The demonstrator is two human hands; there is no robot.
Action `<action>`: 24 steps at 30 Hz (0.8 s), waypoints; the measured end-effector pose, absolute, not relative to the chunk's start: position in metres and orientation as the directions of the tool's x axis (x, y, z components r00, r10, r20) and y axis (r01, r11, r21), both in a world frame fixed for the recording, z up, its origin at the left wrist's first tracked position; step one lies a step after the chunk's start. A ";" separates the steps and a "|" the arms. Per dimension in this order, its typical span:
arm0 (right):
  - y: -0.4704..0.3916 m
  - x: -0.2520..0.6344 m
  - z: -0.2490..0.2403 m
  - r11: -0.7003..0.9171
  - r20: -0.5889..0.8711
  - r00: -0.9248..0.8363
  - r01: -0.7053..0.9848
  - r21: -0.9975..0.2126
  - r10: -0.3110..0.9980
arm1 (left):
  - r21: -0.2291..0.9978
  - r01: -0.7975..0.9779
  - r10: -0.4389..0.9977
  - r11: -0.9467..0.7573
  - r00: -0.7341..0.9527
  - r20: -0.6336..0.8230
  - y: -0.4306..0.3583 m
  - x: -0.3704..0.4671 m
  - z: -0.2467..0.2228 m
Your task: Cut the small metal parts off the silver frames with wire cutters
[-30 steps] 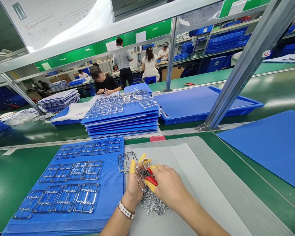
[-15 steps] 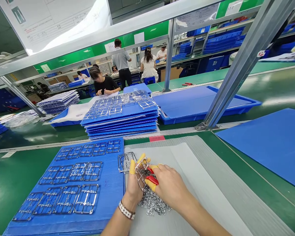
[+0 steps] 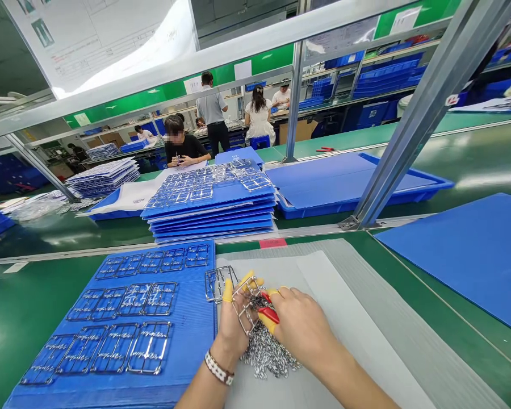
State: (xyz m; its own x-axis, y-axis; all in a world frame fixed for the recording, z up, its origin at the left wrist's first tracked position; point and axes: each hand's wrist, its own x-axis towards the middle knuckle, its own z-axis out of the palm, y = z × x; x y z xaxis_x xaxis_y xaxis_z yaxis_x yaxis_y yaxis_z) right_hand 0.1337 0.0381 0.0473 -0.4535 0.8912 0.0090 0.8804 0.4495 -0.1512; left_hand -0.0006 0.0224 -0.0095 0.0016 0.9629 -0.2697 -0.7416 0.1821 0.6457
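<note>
My left hand (image 3: 229, 329), yellow covers on its fingertips, is closed on a silvery metal wire frame (image 3: 241, 318), tilted up above the white sheet. My right hand (image 3: 302, 318) grips red-handled pliers (image 3: 269, 314); their jaws are hard to make out near the frame. Under both hands lies a heap of small metal chain links (image 3: 269, 355), partly hidden by them. Just beyond my left fingers, another wire frame (image 3: 215, 285) rests across the sheet's left edge. Rows of similar frames (image 3: 150, 347) lie on a blue corrugated board (image 3: 193, 335) at left.
Behind the work surface stands a stack of blue boards (image 3: 213, 218) topped with frames. A blue tray (image 3: 366, 207) sits to its right. A slanted metal post (image 3: 409, 119) rises at right, near a blue sheet (image 3: 464, 250). Several people work at benches beyond.
My right hand and the pliers have shifted slightly right and down, a little away from the left fingers. The held frame stays in my left hand. The view has shifted slightly.
</note>
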 end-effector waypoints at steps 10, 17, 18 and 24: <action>0.052 0.141 0.042 0.409 0.031 -0.409 0.903 -0.133 0.912 | 0.625 -0.749 0.963 0.219 0.063 -0.262 0.020 0.000 -0.005; 0.053 0.141 0.039 0.409 0.025 -0.410 0.903 -0.133 0.912 | 0.702 -0.686 0.965 0.193 0.004 -0.262 0.019 0.000 -0.012; 0.053 0.141 0.039 0.407 0.022 -0.408 0.904 -0.129 0.913 | 0.708 -0.681 0.965 0.188 -0.008 -0.263 0.019 0.001 -0.012; 0.052 0.140 0.046 0.400 0.010 -0.401 0.911 -0.103 0.916 | 0.705 -0.693 0.965 0.152 -0.049 -0.257 0.020 0.000 -0.010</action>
State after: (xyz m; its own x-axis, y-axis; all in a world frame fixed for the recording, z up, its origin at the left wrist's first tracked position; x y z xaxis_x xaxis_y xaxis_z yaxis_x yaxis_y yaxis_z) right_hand 0.1399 0.0518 0.0462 -0.4011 0.9160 0.0095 0.9108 0.3999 -0.1028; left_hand 0.0002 0.0196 -0.0097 -0.0494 0.9653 -0.2566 -0.6928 0.1519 0.7050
